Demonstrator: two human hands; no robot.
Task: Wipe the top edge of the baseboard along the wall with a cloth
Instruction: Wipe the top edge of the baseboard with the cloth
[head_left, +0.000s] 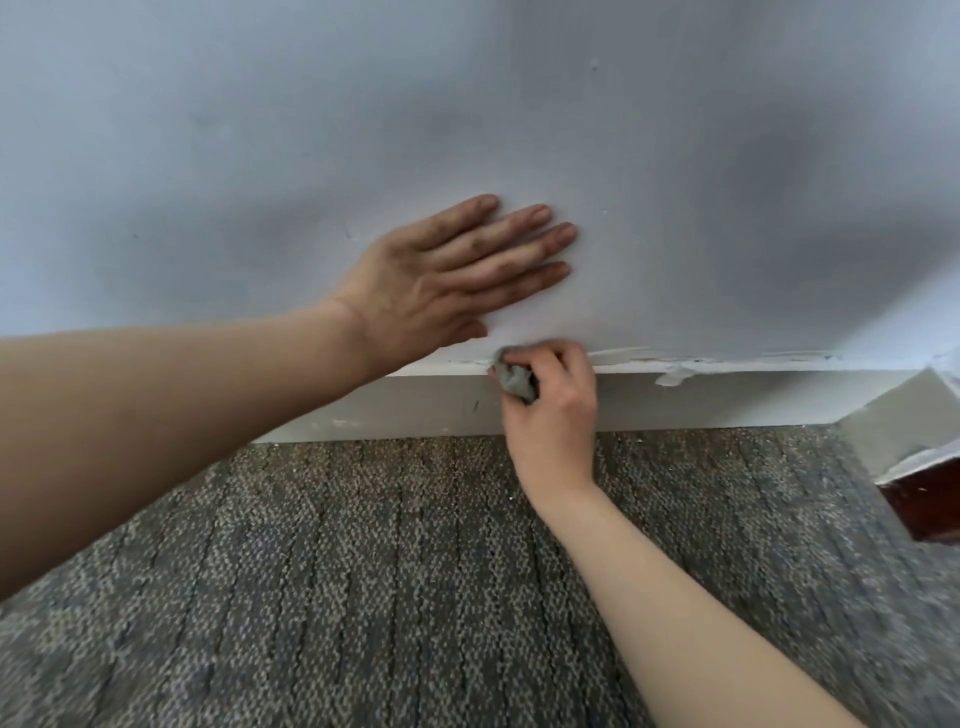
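A right hand (553, 410) clenches a gray cloth (514, 380) on the white baseboard's (727, 397) top edge – mid-wipe – left hand (441, 275) flat, released, against the wall (467, 104); next, likely sliding toward the corner.

We note a small grey cloth (514, 381), bunched into a wad, at centre frame, pressed on the top edge of the white baseboard (701, 400). The baseboard runs across mid-frame, left to right; its top edge shows chipped, smeared patches right of centre.
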